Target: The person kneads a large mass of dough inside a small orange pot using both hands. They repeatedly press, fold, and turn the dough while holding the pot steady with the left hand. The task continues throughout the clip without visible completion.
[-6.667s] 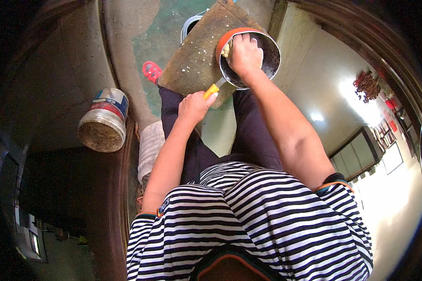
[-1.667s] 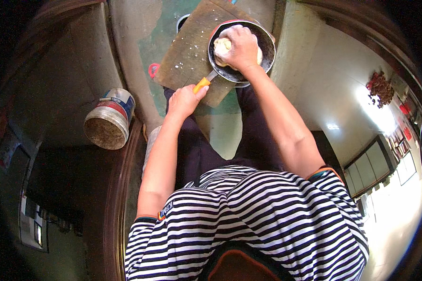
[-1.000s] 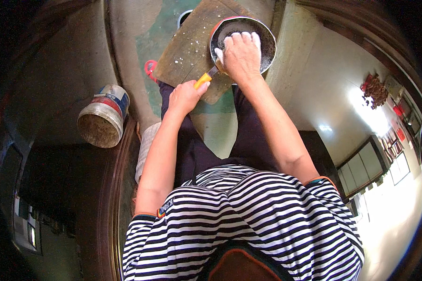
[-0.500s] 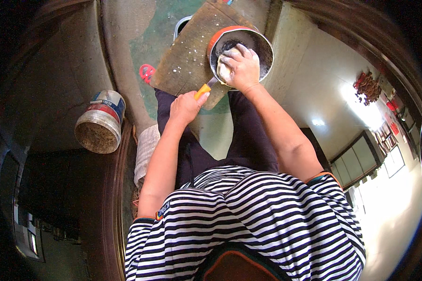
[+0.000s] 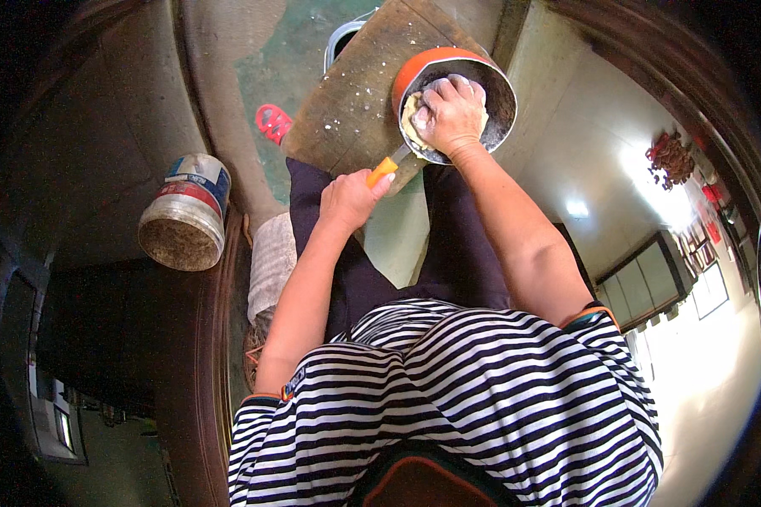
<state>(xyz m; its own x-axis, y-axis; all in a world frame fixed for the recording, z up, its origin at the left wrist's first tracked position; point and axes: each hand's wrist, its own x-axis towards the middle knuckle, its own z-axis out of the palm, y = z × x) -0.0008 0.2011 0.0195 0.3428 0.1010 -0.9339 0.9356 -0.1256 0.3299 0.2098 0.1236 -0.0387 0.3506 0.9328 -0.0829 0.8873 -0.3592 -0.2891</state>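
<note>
An orange saucepan (image 5: 500,108) with a dark, flour-dusted inside rests on a worn wooden board (image 5: 338,110). Its yellow-orange handle (image 5: 382,171) points toward me, and my left hand (image 5: 347,203) is wrapped round it with the thumb along the top. Inside the pan lies a lump of pale dough (image 5: 412,125). My right hand (image 5: 453,117), floury at the fingers, is curled over this dough and presses on it, hiding most of it. White crumbs of flour or dough speckle the board left of the pan.
A red slipper or shoe (image 5: 272,123) shows at the board's left edge. Beyond the board, a pail (image 5: 340,38) is partly hidden. Further left sits a grimy paint bucket (image 5: 186,221). A whitish cloth or sack (image 5: 271,264) lies beside my left forearm. My dark-trousered legs are below the board.
The saucepan and both hands appear slightly further right in view, as does the board. My right hand has shifted on the dough, its fingers more curled, and yellowish dough shows at its left.
</note>
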